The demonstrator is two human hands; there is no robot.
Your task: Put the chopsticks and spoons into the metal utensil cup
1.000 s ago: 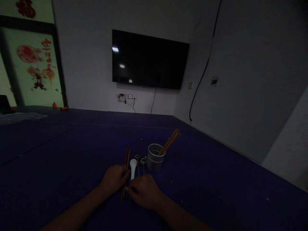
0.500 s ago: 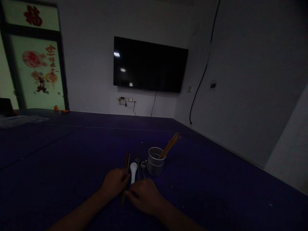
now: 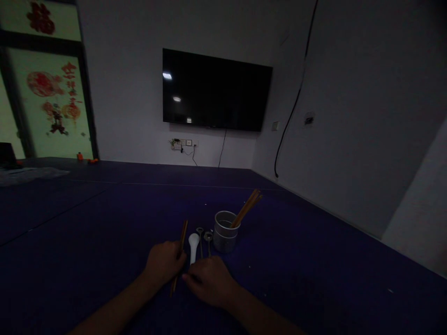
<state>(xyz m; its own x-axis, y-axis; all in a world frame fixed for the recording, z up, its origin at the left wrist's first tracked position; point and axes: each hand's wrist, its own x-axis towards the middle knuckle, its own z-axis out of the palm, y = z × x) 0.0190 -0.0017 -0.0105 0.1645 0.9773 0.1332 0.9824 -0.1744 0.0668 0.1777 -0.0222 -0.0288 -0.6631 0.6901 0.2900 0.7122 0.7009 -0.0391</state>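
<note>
Left grip [image 3: 165, 261]: bare hand, closed around wooden chopsticks [image 3: 183, 232], their ends showing beyond and below the fingers. Right grip [image 3: 209, 278]: bare hand, fingers curled at the near end of a white spoon [image 3: 193, 241]; whether it grips anything, cannot tell. White spoon: one, between the chopsticks and two metal spoons [image 3: 200, 231], bowl pointing away. Metal spoons: side by side, near ends hidden by the right grip. Metal cup [image 3: 224, 239]: upright, just right of the spoons, bundle of wooden sticks [image 3: 247, 209] leaning out rightward. Beneath: purple surface [image 3: 314, 260].
</note>
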